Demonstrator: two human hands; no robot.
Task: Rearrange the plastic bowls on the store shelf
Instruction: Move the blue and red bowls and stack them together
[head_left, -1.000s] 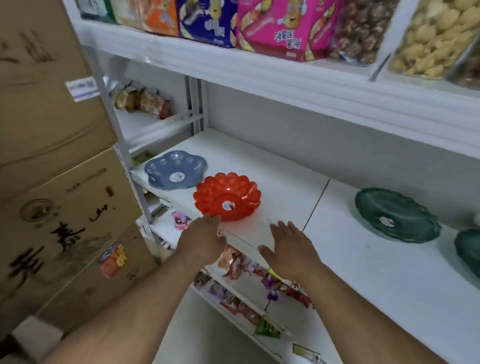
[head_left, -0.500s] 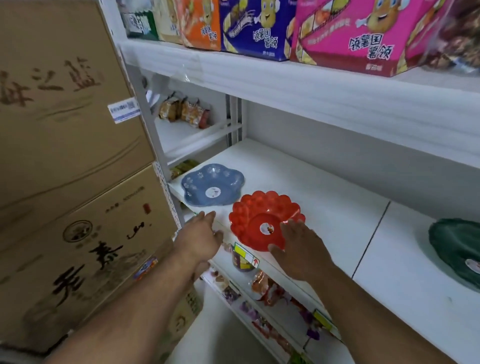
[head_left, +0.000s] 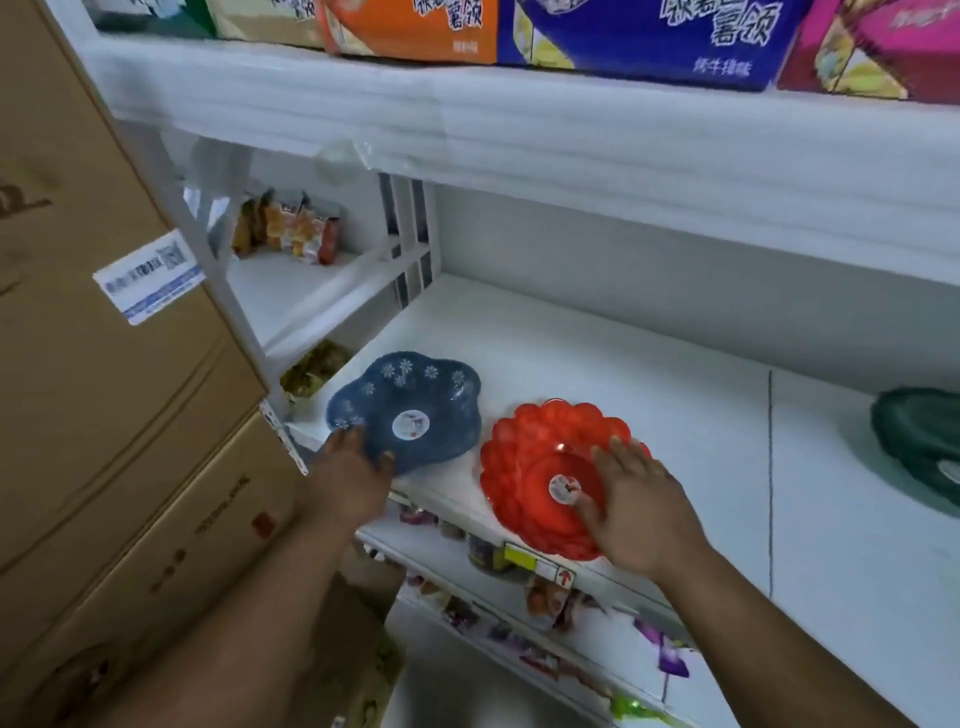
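On the white shelf (head_left: 597, 358), a blue flower-shaped plastic bowl (head_left: 415, 395) with a round sticker sits at the left end. My left hand (head_left: 353, 478) grips its near rim, fingers and thumb over the edge. Just right of it is a red scalloped bowl (head_left: 524, 467), tilted toward me and hanging over the shelf's front edge. My right hand (head_left: 639, 504) holds its right side, thumb inside near the sticker. The two bowls are almost touching.
A dark green bowl (head_left: 919, 441) lies on the shelf at the far right. Stacked cardboard boxes (head_left: 104, 364) stand close on the left. Snack boxes (head_left: 623, 31) fill the shelf above, and snack packets (head_left: 545, 597) hang on the shelf below.
Both hands moved forward from the shelf's front edge onto the bowls: left onto the blue one, right onto the red one, which now tilts toward me. The view shifted left.
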